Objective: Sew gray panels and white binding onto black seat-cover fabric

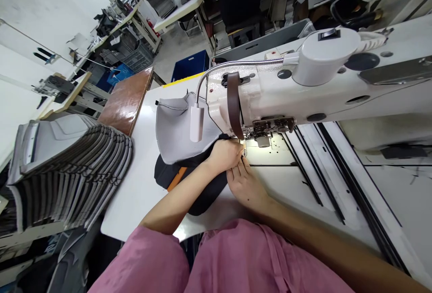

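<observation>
Under the head of the white sewing machine (270,90), beside the lit needle area, both of my hands are on a dark fabric piece (209,194). My left hand (227,154) is closed on the fabric's edge close to the needle. Just below it my right hand (245,185) lies on the fabric with its fingers stretched forward, the fingertips near my left hand. A grey padded panel (180,133) is spread to the left of the needle, joined or lying against the dark fabric. An orange strip (176,178) shows beside my left forearm.
Stacked grey panels (74,167) stand at the left. Long black strips (354,194) lie on the table at the right. A small lamp (196,124) hangs over the grey panel. Behind the table are a brown board (126,99) and a blue crate (191,65).
</observation>
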A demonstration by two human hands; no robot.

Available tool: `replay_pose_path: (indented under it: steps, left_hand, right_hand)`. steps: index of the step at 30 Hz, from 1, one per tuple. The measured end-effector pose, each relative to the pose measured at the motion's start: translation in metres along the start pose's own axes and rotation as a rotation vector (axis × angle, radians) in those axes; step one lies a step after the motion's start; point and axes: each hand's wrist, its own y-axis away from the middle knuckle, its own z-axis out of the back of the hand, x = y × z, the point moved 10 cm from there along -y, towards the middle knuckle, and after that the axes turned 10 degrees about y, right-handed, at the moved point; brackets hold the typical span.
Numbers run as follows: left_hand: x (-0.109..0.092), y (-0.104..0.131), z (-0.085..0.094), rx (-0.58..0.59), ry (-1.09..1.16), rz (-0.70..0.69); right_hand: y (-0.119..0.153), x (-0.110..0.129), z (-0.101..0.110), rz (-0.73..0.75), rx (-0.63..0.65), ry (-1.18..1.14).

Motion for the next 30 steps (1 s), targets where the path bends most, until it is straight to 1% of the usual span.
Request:
replay_pose_path:
  steps: [3, 8, 12, 17, 22, 25, 27, 30]
  left_hand:
    - [0.002, 0.002, 0.001, -0.004, -0.006, 0.043]
    - [0.01, 0.005, 0.008, -0.107, 0.035, 0.069]
    - [0.021, 0.007, 0.011, -0.179, 0.091, 0.121]
    - [0.024, 0.008, 0.012, -0.224, 0.17, 0.122]
    - [0.024, 0.007, 0.012, -0.243, 0.132, 0.135]
    - [0.025, 0.01, 0.01, -0.262, 0.161, 0.129]
    - [0.027, 0.015, 0.008, -0.305, 0.229, 0.112]
    - [0.03, 0.029, 0.008, -0.428, 0.397, 0.069]
  right_hand:
    - [0.0, 0.0, -0.003, 0.021, 0.021, -0.022]
    - [-0.004, -0.005, -0.012, 0.043, 0.119, -0.137]
    - [-0.005, -0.008, -0.018, 0.045, 0.181, -0.203]
    - [-0.005, -0.01, -0.021, 0.022, 0.175, -0.2]
    - [-0.005, -0.011, -0.019, 0.007, 0.147, -0.216]
    - [-0.004, -0.011, -0.017, 0.0, 0.127, -0.213]
    - [-0.003, -0.008, -0.016, 0.01, 0.12, -0.196]
    - [-0.002, -0.004, -0.016, 0.021, 0.116, -0.168]
